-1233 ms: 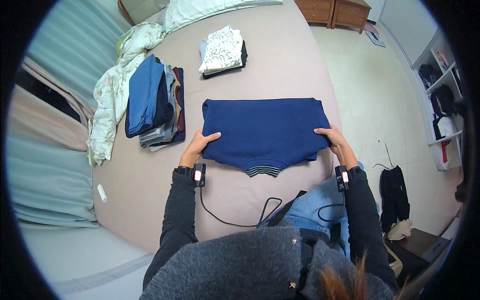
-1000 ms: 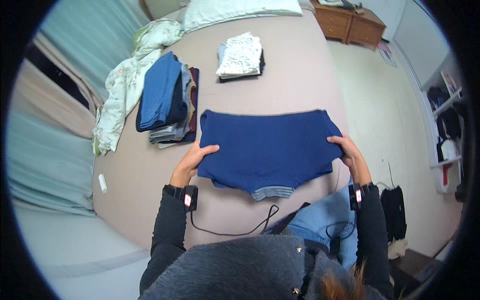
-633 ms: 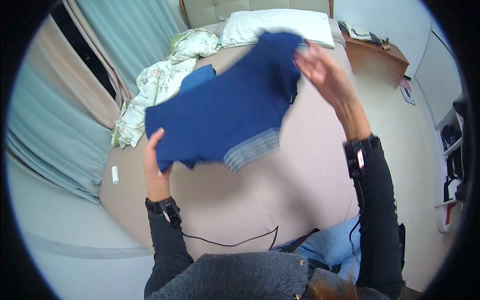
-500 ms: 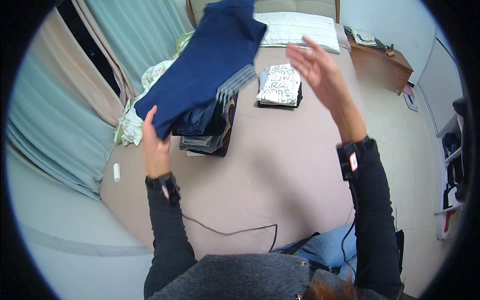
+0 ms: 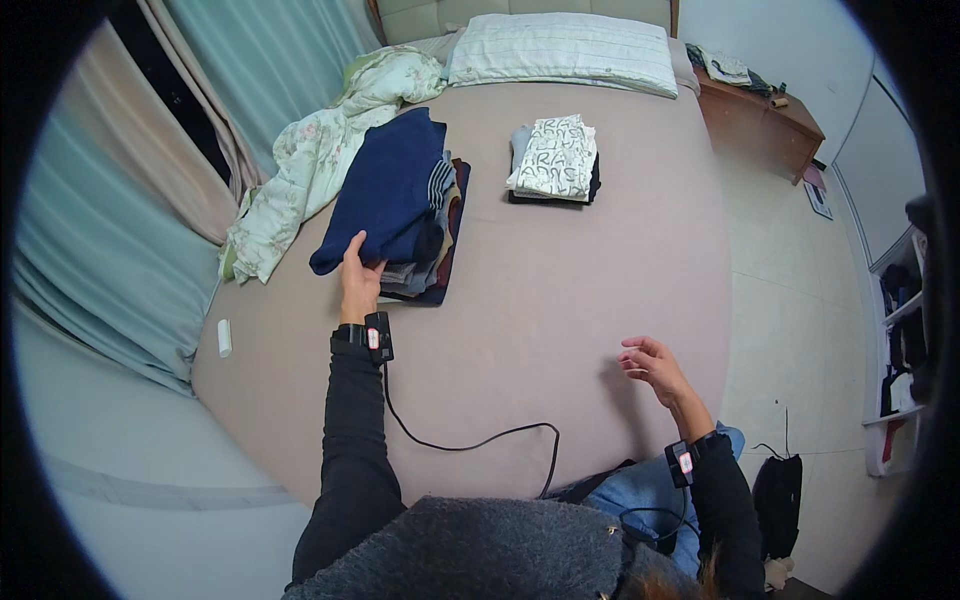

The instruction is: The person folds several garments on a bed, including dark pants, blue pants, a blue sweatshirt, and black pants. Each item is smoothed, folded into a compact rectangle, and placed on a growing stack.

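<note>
A folded navy blue garment [image 5: 385, 190] with a striped band at its right edge lies on top of a stack of folded clothes [image 5: 440, 270] on the left half of the bed. At the garment's near edge is my left hand [image 5: 360, 285], its thumb over the cloth and its fingers partly hidden beneath. My right hand [image 5: 655, 370] is over the bed at the lower right, holding nothing, with its fingers loosely bent and apart. Farther off, right of the tall stack, sits a smaller pile topped by a white shirt with black lettering [image 5: 555, 160].
The bed [image 5: 530, 340] has a striped pillow [image 5: 565, 55] at its head. A floral quilt [image 5: 310, 165] is bunched along the left side, by the curtains. Near the left edge lies a small white object [image 5: 224, 338]. A black cable [image 5: 460, 447] trails from my left wrist.
The navy garment has come down from the air onto the tall stack, my left hand still at its corner. My right hand has drawn back toward me.
</note>
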Available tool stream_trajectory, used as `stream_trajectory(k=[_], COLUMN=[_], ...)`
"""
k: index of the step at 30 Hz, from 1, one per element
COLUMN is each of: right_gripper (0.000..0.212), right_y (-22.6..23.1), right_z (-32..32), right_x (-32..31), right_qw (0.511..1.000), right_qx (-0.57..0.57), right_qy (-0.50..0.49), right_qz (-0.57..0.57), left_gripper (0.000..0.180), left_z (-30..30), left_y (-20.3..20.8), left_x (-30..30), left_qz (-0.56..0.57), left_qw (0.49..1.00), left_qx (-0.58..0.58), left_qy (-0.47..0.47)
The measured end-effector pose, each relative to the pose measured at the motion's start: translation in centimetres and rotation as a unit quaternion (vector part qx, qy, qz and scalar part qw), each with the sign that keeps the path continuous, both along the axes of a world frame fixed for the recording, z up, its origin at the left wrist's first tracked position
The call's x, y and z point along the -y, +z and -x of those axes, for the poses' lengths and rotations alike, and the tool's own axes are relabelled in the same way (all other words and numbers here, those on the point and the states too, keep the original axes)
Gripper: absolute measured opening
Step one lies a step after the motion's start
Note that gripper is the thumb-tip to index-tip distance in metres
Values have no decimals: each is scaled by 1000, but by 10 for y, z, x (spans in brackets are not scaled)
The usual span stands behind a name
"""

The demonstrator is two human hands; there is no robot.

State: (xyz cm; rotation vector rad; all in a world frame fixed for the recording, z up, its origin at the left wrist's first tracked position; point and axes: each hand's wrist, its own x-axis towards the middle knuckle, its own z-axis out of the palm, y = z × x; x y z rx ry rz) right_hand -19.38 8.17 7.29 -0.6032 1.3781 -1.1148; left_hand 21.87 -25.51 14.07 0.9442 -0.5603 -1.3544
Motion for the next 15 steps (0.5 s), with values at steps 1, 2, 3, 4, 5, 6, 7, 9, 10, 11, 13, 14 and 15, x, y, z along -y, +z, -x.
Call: stream_trajectory(k=[1, 2, 3, 4, 5, 6, 7, 9, 10, 11, 13, 14, 15], right_gripper=[27, 25, 23, 22, 21, 20, 20, 21, 22, 24, 30, 36, 35], right_y=[15, 35, 58, 83, 111, 139, 164, 205, 218, 227, 232, 233, 227], right_z=[-6, -14, -22, -31, -39, -45, -53, -70, -78, -86, -97, -100, -108], right_x=[3, 4, 3, -3, -16, -32, -48, -80, -90, -99, -111, -118, -117], right_qw=[999, 995, 986, 971, 946, 913, 856, 715, 684, 693, 647, 622, 606], right_qx=[-30, -49, -83, -116, -140, -176, -196, -266, -214, -194, -238, -260, -255], right_qy=[7, 49, 79, 108, 157, 208, 215, 262, 254, 232, 147, 109, 37], right_qz=[-17, 65, 122, 177, 248, 303, 427, 591, 649, 655, 709, 730, 753], left_gripper=[48, 47, 46, 46, 45, 47, 46, 35, 30, 27, 22, 20, 19], left_z=[0, -1, -1, 0, 1, 1, 6, 36, 55, 80, 135, 164, 194], left_y=[4, 7, 7, 4, 0, -7, -18, -54, -71, -92, -127, -137, -144], left_x=[0, -1, -3, -8, -14, -25, -39, -81, -101, -128, -181, -201, -223], left_qz=[7, -17, 8, 0, 15, 8, -28, -72, -100, -60, 51, 129, 171], left_qw=[1000, 999, 999, 995, 991, 980, 970, 993, 992, 975, 882, 810, 793], left_qx=[3, -21, -43, -92, -135, -187, -238, -87, 37, 161, 381, 464, 455], left_qy=[-9, -20, -22, -24, -22, -63, -49, -21, -63, -143, -273, -336, -368])
